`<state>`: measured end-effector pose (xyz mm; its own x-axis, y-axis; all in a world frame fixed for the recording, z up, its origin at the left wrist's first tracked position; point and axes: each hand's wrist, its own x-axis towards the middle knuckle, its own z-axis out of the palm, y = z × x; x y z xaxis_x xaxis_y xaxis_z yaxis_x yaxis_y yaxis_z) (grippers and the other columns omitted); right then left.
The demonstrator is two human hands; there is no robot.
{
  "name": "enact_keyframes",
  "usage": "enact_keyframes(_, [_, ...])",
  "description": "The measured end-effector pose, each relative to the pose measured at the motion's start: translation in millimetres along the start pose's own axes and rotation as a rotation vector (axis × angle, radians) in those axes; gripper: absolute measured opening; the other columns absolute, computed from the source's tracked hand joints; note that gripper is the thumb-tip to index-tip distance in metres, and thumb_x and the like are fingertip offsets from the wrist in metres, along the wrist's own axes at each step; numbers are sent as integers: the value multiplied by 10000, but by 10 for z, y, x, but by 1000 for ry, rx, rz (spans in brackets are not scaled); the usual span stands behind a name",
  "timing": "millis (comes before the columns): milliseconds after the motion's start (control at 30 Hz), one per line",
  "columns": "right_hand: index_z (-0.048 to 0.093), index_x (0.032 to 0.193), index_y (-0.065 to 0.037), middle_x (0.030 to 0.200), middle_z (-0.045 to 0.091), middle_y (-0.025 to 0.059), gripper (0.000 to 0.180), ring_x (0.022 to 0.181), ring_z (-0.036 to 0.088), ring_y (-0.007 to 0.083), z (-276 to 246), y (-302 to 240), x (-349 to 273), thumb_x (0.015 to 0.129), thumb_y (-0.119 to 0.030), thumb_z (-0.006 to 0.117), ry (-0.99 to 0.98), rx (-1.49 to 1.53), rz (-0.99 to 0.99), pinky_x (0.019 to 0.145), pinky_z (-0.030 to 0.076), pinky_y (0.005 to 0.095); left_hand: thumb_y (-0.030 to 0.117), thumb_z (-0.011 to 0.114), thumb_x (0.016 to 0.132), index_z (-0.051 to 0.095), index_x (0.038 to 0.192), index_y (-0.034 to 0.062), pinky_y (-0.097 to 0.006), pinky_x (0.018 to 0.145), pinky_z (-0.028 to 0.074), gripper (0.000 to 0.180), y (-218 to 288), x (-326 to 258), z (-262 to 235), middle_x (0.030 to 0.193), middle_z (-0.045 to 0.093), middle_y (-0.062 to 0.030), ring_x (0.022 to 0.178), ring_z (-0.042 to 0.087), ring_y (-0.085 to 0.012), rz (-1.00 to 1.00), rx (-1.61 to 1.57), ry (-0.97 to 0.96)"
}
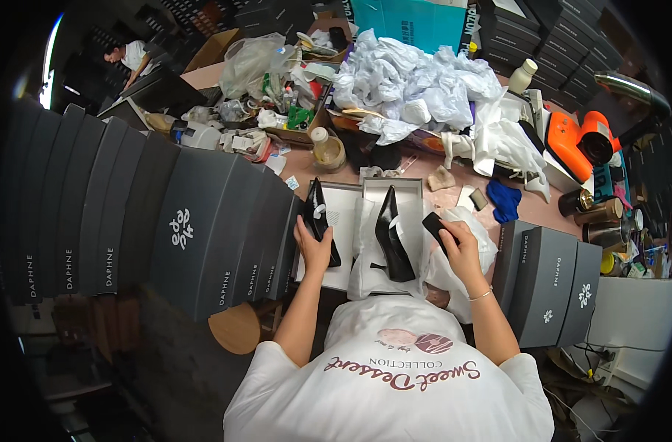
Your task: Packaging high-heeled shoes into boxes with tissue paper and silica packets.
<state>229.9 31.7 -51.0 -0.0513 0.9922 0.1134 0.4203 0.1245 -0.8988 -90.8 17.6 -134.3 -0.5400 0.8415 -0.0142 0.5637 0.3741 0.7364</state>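
The left hand (315, 249) grips one black pump (316, 219) beside the open box (422, 193), the right hand (463, 250) a dark block (433, 224) — fumbled, I'd say, it could scuff the second pump (393, 234) lying inside.

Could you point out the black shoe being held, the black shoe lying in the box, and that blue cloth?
Held black shoe (323, 222), head view: middle of its body.
Boxed black shoe (391, 243), head view: middle of its side.
Blue cloth (504, 201), head view: centre of its crumpled surface.
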Motion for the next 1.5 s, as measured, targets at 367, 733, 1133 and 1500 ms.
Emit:
enact_keyframes(367, [593,1150,36,997,609,98,305,945,563,173,380,-203,203,922,-165,561,-142,355,189,850,423,273,153,528,922,487,1222,3,-296,648,513,338,263,-77,-531,870,621,-91,755,625,-177,-541,-1285,-852])
enact_keyframes(733, [587,1182,-17,1006,556,152,316,916,556,280,339,73,537,889,-134,573,-83,-29,-88,819,443,329,453,564,896,133,1481,40,-419,899,497,835,1206,-687,-561,1377,397,-213,1132,540,-309,-149,-1152,-1053])
enact_keyframes(1133, [612,1142,-131,1161,561,170,373,1069,525,342,1378,1162,2331,781,-212,667,-276,-710,-771,862,427,446,544,559,760,287,1382,-65,-377,961,431,912,810,-222,-750,1269,474,-211,1141,511,-269,-368,-1162,-949])
enact_keyframes(1500, [540,880,-60,788,482,112,170,768,548,285,667,-833,450,840,-205,619,-604,-50,-638,642,452,409,566,279,958,555,1113,46,-380,873,477,609,563,-308,-82,1062,592,-120,982,588,-242,-590,-1249,-850])
